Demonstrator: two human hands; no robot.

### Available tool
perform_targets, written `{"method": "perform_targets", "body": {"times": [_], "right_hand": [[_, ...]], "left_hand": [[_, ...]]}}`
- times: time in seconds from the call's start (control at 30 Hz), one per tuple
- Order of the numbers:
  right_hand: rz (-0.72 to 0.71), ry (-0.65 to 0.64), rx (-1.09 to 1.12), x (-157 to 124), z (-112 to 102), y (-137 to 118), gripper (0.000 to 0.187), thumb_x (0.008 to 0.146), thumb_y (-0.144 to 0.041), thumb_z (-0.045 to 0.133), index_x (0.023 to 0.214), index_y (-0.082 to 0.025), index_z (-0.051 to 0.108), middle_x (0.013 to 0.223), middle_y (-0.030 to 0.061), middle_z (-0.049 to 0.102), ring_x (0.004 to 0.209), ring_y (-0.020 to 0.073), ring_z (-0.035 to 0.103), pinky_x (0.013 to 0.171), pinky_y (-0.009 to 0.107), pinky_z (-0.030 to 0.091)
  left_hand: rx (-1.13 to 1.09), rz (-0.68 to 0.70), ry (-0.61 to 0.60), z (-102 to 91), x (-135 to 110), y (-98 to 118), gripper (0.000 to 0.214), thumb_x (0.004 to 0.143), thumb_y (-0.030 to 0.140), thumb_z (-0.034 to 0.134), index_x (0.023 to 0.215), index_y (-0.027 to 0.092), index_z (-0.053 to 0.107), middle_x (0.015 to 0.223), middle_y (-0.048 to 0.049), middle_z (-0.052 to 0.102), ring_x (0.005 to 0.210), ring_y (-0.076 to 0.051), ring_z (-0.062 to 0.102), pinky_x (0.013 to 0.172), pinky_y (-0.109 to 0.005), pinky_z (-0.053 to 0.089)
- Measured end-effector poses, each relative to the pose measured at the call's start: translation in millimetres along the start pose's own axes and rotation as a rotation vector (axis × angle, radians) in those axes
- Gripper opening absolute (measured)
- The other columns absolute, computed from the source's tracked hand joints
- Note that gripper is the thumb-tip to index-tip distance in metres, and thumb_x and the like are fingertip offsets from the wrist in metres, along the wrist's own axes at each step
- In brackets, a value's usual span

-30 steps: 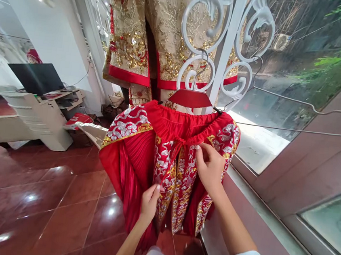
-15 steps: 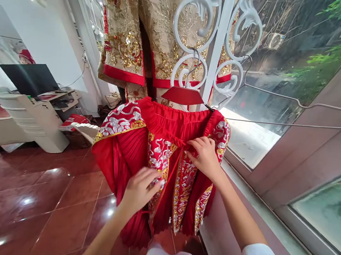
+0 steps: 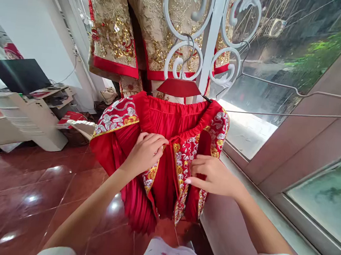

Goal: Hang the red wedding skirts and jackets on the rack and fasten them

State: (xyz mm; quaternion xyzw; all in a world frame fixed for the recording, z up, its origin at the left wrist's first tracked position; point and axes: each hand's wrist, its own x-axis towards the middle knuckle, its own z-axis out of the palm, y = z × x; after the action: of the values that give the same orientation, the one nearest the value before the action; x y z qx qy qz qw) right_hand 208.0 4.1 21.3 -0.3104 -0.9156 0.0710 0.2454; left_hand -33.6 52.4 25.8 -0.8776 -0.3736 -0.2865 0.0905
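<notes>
A red pleated skirt (image 3: pixel 176 118) with silver and gold embroidered panels hangs from a red-topped hanger (image 3: pixel 179 87). My left hand (image 3: pixel 146 153) is at the front of its gathered waistband, fingertips pinched on the fabric by a thin red tie. Lower and to the right, my right hand (image 3: pixel 212 174) is in front of an embroidered panel (image 3: pixel 184 165). Its fingers are bent and its thumb stands apart from them, with no cloth visibly gripped; whether the fingertips touch the panel I cannot tell.
The hanger hooks onto a white scrolled metal rack (image 3: pixel 213 34). Behind it hang gold-sequined beige garments (image 3: pixel 165 25). An empty wire hanger (image 3: pixel 284 84) juts right, before the window (image 3: pixel 276 45). A desk (image 3: pixel 22 116) with a black monitor (image 3: pixel 17 75) stands left on red tiles.
My left hand has risen from the skirt's front to the waistband and pinched it. My right hand has left the waistband and dropped lower. The view has shifted slightly.
</notes>
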Motion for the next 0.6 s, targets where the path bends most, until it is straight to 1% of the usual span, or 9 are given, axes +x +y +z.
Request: {"method": "perform_targets", "body": {"times": [0.07,0.1,0.17,0.23,0.33,0.43,0.47,0.53,0.6], "right_hand": [[0.063,0.122,-0.139,2,4,-2,0.032,0.092,-0.035,0.041,0.08,-0.016,0.064,0.079,0.007,0.063,0.071,0.015,0.052,0.068,0.028,0.041],[0.08,0.219,-0.187,7,6,0,0.029,0.093,-0.031,0.04,0.091,-0.016,0.065,0.09,0.0092,0.064,0.078,0.0167,0.054,0.071,0.03,0.042],[0.061,0.343,-0.249,21,8,9,0.031,0.092,-0.024,0.038,0.112,-0.016,0.06,0.114,0.0115,0.061,0.099,0.0211,0.051,0.083,0.035,0.041],[0.021,0.315,-0.267,35,7,22,0.035,0.092,-0.027,0.04,0.122,-0.018,0.055,0.125,0.0101,0.055,0.111,0.0238,0.044,0.092,0.041,0.035],[-0.023,0.181,-0.169,42,4,34,0.033,0.091,-0.041,0.044,0.104,-0.02,0.065,0.111,0.0065,0.062,0.107,0.0225,0.046,0.098,0.044,0.026],[-0.091,0.185,-0.021,31,1,32,0.042,0.092,-0.049,0.038,0.089,-0.021,0.069,0.102,0.0044,0.064,0.102,0.0196,0.048,0.1,0.044,0.02],[-0.118,0.191,-0.006,25,2,28,0.042,0.091,-0.05,0.038,0.089,-0.023,0.07,0.104,0.0038,0.064,0.103,0.0195,0.047,0.101,0.044,0.018],[-0.168,0.164,-0.049,16,7,19,0.038,0.09,-0.051,0.042,0.09,-0.025,0.07,0.106,0.0029,0.064,0.106,0.0203,0.046,0.102,0.045,0.014],[-0.169,0.088,-0.134,10,18,12,0.037,0.088,-0.051,0.045,0.089,-0.023,0.069,0.098,0.0044,0.067,0.1,0.0206,0.05,0.1,0.045,0.016]], "left_hand": [[0.067,-0.052,0.004,4.4,0,-2,0.032,0.086,0.018,0.044,0.116,0.017,0.056,0.104,-0.0073,0.061,0.097,-0.02,0.055,0.087,-0.038,0.033],[0.079,-0.067,0.008,7.6,2,-1,0.031,0.086,0.02,0.045,0.115,0.016,0.056,0.103,-0.008,0.06,0.096,-0.02,0.054,0.084,-0.037,0.033],[0.057,-0.068,0.0,11.7,6,2,0.022,0.086,0.021,0.045,0.1,0.017,0.062,0.098,-0.0069,0.059,0.092,-0.019,0.054,0.081,-0.036,0.031],[-0.023,-0.039,-0.041,7.7,8,7,0.014,0.083,0.02,0.049,0.083,0.017,0.062,0.097,-0.0047,0.058,0.093,-0.018,0.053,0.081,-0.036,0.029],[-0.121,0.041,-0.106,-12.4,-1,16,0.008,0.076,0.024,0.058,0.073,0.017,0.06,0.106,-0.0045,0.056,0.102,-0.02,0.05,0.085,-0.038,0.026],[-0.158,0.232,-0.181,-23.6,-27,31,0.015,0.077,0.028,0.059,0.066,0.018,0.059,0.108,-0.0029,0.058,0.107,-0.021,0.049,0.088,-0.039,0.024],[-0.168,0.32,-0.232,-19.7,-40,36,0.017,0.079,0.028,0.057,0.065,0.018,0.059,0.106,-0.0016,0.059,0.105,-0.02,0.05,0.089,-0.038,0.025],[-0.16,0.492,-0.376,0.1,-72,45,0.017,0.082,0.028,0.055,0.068,0.019,0.06,0.097,-0.0002,0.063,0.098,-0.016,0.054,0.09,-0.036,0.029],[-0.085,0.562,-0.546,27.7,-106,48,0.015,0.077,0.031,0.061,0.073,0.018,0.064,0.086,-0.0019,0.066,0.09,-0.017,0.058,0.09,-0.034,0.035]]}}
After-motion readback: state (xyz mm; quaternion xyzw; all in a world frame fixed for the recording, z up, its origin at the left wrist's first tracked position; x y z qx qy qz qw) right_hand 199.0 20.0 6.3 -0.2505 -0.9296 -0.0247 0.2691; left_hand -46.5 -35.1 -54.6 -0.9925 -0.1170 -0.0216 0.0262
